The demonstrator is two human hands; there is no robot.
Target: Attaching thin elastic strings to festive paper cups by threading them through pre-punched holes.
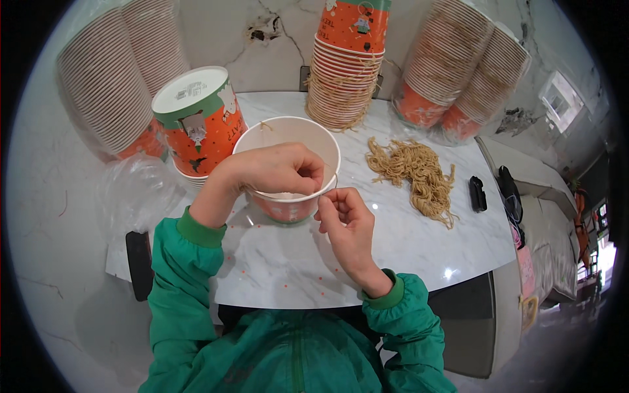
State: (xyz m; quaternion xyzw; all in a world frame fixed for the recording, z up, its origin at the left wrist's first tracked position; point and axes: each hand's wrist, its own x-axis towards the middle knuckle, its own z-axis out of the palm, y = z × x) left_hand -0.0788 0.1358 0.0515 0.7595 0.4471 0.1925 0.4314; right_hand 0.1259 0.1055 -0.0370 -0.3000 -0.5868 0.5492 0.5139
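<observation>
A paper bucket [287, 208], white inside and orange outside, stands upright on the marbled table in front of me. My left hand [282, 169] reaches over its near rim, fingers curled down inside; whatever they grip is hidden. Just outside the rim, on the right, my right hand [348, 226] pinches a thin tan cord [337, 181] that loops at the rim by its fingertips. Another short bit of cord [265, 124] shows at the bucket's far rim. To the right lies a loose heap of tan cords [422, 173].
An upturned orange bucket [206, 124] tops a stack on the left. Behind rises a nested bucket stack [345, 85] with cords hanging about it. Bagged stacks [108, 78] [452, 65] flank the table. Black objects [477, 194] [139, 265] lie near both sides, with orange specks [285, 285] in front.
</observation>
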